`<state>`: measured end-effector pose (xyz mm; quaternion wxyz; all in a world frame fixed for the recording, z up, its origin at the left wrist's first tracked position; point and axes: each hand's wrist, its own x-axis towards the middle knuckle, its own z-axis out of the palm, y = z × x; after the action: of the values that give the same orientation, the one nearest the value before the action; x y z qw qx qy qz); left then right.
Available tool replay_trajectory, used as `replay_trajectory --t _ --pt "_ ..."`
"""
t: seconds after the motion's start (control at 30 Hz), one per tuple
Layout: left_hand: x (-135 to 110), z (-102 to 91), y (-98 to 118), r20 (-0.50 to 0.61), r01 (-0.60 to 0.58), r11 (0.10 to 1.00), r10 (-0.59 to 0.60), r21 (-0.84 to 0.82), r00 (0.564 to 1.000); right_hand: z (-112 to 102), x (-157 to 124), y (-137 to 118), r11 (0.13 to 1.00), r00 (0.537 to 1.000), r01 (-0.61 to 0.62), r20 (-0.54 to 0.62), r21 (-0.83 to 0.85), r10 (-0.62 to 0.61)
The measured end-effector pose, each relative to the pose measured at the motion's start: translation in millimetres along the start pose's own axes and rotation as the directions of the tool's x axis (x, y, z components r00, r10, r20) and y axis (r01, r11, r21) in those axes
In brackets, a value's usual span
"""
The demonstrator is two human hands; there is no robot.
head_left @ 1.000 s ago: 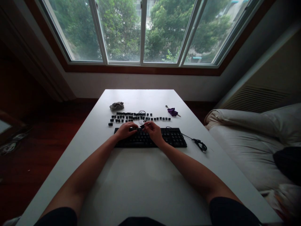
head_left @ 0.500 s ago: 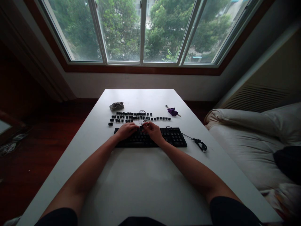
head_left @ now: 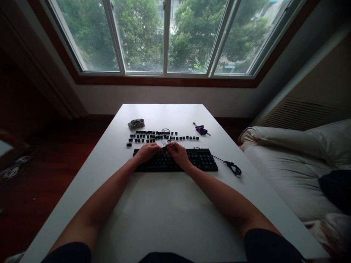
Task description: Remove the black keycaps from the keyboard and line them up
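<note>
A black keyboard [head_left: 203, 160] lies across the white table in front of me. My left hand [head_left: 148, 151] rests over its upper left part, fingers closed at the tips. Close beside it, my right hand [head_left: 177, 151] pinches with thumb and fingers above the keyboard's top edge. Something small and dark shows between the two sets of fingertips, too small to make out. Just beyond the hands stand rows of loose black keycaps [head_left: 188, 138]. A thin wire loop [head_left: 165, 130] lies among them, and another is partly hidden behind my right fingers.
The white table [head_left: 170, 204] bears a crumpled grey cloth [head_left: 136, 123] at back left and a brush with a purple cloth [head_left: 201, 129] at back right. A bundled black cable [head_left: 233, 168] lies right of the keyboard. A sofa [head_left: 276, 168] stands beside the table.
Both hands stay in nearly the same place over the keyboard. The right fingertips have shifted very slightly. The loose keycaps have not moved.
</note>
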<state>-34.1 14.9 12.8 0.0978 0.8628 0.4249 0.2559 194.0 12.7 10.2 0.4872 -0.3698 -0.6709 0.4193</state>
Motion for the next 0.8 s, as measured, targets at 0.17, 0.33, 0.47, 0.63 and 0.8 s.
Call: replay_trajectory --t 0.17,0.33,0.47,0.63,0.8 --pt "-0.8 -1.8 0.3 -0.006 0.016 0.997 -0.017 -0.076 1.000 -0.8 2.4 5.6 0.999 1.000 -0.014 -0.004 0.042 0.014" --pt "-1.2 -6.4 1.6 0.015 0.044 0.975 -0.041 -0.218 0.999 -0.8 3.2 6.3 0.999 0.999 -0.032 -0.031 0.044 0.034" --pt "-0.8 -7.7 -0.9 0.037 0.092 0.938 -0.085 -0.334 0.996 -1.2 3.5 5.4 0.997 0.999 -0.025 -0.026 0.068 0.027" --pt "-0.2 -6.8 -3.2 0.034 0.134 0.916 -0.131 -0.377 0.991 -1.3 3.9 4.9 0.997 0.999 -0.035 -0.017 0.069 0.036" --pt "0.3 -5.0 -4.9 0.027 0.143 0.910 -0.144 -0.389 0.989 -1.0 3.7 4.7 0.996 0.999 -0.038 -0.016 0.076 0.039"
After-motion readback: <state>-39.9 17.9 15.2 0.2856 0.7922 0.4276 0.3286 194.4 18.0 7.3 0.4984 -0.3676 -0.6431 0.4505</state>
